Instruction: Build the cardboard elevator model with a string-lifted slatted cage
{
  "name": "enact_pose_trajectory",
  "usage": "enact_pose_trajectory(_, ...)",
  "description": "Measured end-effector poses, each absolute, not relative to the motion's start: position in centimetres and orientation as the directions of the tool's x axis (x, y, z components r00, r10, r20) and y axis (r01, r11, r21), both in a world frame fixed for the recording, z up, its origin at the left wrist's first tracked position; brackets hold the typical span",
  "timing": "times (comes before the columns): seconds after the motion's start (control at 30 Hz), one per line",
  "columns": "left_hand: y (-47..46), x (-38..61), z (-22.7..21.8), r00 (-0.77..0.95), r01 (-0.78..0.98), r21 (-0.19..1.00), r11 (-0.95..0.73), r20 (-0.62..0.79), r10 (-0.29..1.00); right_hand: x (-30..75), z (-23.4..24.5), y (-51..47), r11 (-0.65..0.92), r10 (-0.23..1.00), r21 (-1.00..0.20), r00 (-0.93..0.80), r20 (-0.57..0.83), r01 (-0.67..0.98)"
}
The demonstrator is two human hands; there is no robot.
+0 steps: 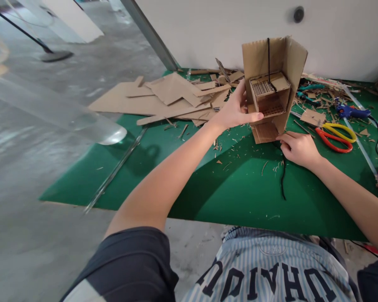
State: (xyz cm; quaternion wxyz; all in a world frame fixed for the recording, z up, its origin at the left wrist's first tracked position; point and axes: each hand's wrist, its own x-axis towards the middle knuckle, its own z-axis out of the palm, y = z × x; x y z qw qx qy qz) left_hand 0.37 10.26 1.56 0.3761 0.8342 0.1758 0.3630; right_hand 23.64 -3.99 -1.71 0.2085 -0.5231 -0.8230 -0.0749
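Observation:
A tall cardboard box model (295, 71), open at the front, stands slightly tilted above the green table. Inside it is a smaller cardboard box (271, 90), with a black cord (269, 58) running from the top edge down to it. My left hand (239, 111) grips the model's left side, thumb across the front. At the lower right corner, my right hand (297, 149) is closed in a pinch; a black cord end (282, 180) hangs beside its fingers. Whether the fingertips hold the cord or the cardboard edge is hard to make out.
Cardboard pieces (173, 90) and scraps lie along the back of the green table (227, 197). To the right are red-and-yellow-handled scissors (337, 138) and a blue glue gun (353, 112). A clear tube (66, 109) juts over the left side, near a thin clear strip (116, 170).

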Motion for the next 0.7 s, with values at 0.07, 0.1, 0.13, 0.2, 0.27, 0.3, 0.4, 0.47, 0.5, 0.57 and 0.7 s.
enact_pose_trajectory(0.07,10.4,0.2,1.6,0.673,0.024,0.741,-0.671,0.484,0.559,23.7,-1.7,-4.1,0.443,0.825,-0.096,-0.363,0.433,0.891)
enact_pose_trajectory(0.1,10.4,0.2,1.6,0.673,0.025,0.735,-0.678,0.489,0.555,23.7,-1.8,-4.1,0.441,0.824,-0.099,-0.359,0.437,0.892)
enact_pose_trajectory(0.13,10.4,0.1,1.6,0.673,0.026,0.730,-0.683,0.492,0.552,23.7,-1.8,-4.1,0.435,0.827,-0.104,-0.351,0.440,0.894)
enact_pose_trajectory(0.2,10.5,0.0,1.4,0.674,0.023,0.729,-0.684,0.495,0.549,23.6,-1.7,-4.2,0.410,0.837,-0.116,-0.323,0.441,0.905)
enact_pose_trajectory(0.27,10.4,0.0,1.2,0.675,0.013,0.733,-0.680,0.495,0.547,23.6,-1.7,-4.2,0.396,0.844,-0.118,-0.310,0.438,0.911)
enact_pose_trajectory(0.3,10.3,0.0,1.1,0.674,0.008,0.733,-0.680,0.499,0.545,23.6,-1.7,-4.2,0.405,0.840,-0.111,-0.322,0.436,0.907)
enact_pose_trajectory(0.4,10.2,0.1,0.8,0.669,-0.003,0.717,-0.697,0.519,0.532,23.6,-1.6,-4.1,0.481,0.806,-0.068,-0.410,0.427,0.874)
enact_pose_trajectory(0.47,10.2,0.1,0.7,0.668,-0.004,0.706,-0.708,0.529,0.523,23.6,-1.6,-4.0,0.516,0.782,-0.039,-0.453,0.428,0.855)
enact_pose_trajectory(0.5,10.3,0.1,0.7,0.668,-0.006,0.704,-0.711,0.531,0.521,23.5,-1.6,-4.0,0.525,0.777,-0.029,-0.465,0.425,0.851)
enact_pose_trajectory(0.57,10.5,0.0,0.6,0.673,-0.013,0.707,-0.707,0.529,0.518,23.5,-1.5,-3.9,0.531,0.776,-0.012,-0.480,0.408,0.847)
enact_pose_trajectory(0.7,10.9,-0.2,0.4,0.691,-0.025,0.732,-0.681,0.505,0.518,23.3,-1.5,-4.0,0.527,0.788,0.017,-0.496,0.365,0.849)
